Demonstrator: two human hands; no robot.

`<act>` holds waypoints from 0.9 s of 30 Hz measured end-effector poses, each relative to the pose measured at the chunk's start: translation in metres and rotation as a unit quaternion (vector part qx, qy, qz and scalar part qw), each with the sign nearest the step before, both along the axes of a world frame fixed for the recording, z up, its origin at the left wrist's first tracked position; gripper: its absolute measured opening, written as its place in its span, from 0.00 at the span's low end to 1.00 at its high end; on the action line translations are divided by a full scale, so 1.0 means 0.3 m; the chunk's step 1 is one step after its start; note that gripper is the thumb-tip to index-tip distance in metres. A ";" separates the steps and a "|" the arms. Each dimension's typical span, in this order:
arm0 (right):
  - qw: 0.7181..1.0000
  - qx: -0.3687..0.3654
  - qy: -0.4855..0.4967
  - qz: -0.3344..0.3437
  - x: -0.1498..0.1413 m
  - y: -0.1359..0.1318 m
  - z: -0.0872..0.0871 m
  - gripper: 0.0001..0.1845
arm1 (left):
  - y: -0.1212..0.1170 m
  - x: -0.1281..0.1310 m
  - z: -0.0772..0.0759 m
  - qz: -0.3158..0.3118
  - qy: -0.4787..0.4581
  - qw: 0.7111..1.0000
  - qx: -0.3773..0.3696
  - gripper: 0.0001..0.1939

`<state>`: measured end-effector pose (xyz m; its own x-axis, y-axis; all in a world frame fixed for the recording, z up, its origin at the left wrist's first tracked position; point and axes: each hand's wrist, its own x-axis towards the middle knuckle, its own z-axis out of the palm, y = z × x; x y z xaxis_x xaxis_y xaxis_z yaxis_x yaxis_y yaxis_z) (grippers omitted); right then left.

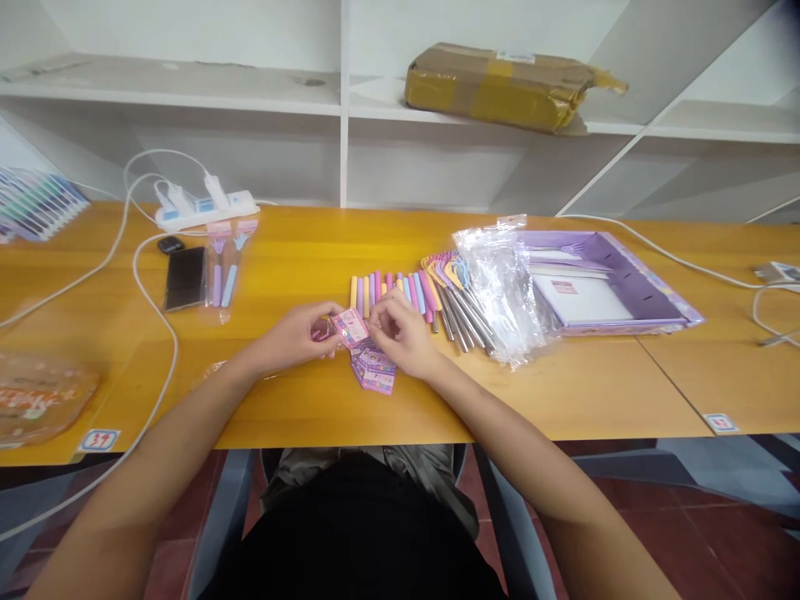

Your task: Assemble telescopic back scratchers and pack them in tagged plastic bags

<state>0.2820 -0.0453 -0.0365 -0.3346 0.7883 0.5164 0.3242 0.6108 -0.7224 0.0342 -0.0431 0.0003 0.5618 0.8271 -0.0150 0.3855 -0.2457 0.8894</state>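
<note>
My left hand [305, 340] is closed with a small pink printed card [351, 327] between thumb and fingers. Something pink and shiny also shows inside its curled fingers, partly hidden. My right hand [403, 333] is curled in a pinch at the card's right edge. Under both hands lies a loose pile of similar printed cards [378, 379]. Just beyond is a row of pastel handles [366, 292] in yellow, pink, purple and blue. Right of my right hand lies a bundle of metal rods [466, 321] with coloured plastic heads.
Clear plastic bags [503, 292] overlap a purple open tray [650, 321]. Left are two bagged hand-headed sticks [223, 275], a black phone [186, 277], a power strip [206, 210] and a white cable [173, 350]. A taped parcel [487, 86] rests on the shelf behind.
</note>
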 end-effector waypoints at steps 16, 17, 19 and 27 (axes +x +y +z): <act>0.997 -0.047 0.032 -0.058 0.085 0.064 0.026 0.16 | 0.019 -0.012 0.005 0.046 0.025 0.998 0.040 0.12; 0.997 -0.055 0.016 -0.044 0.115 0.073 0.038 0.17 | 0.023 -0.019 0.009 0.067 0.018 0.997 0.038 0.13; 0.995 -0.080 -0.053 0.021 0.157 0.083 0.053 0.17 | 0.026 -0.028 0.015 0.104 -0.006 0.994 0.019 0.16; 0.990 -0.065 -0.078 0.102 0.037 0.016 0.044 0.09 | 0.005 -0.007 0.005 0.020 0.011 1.000 -0.011 0.22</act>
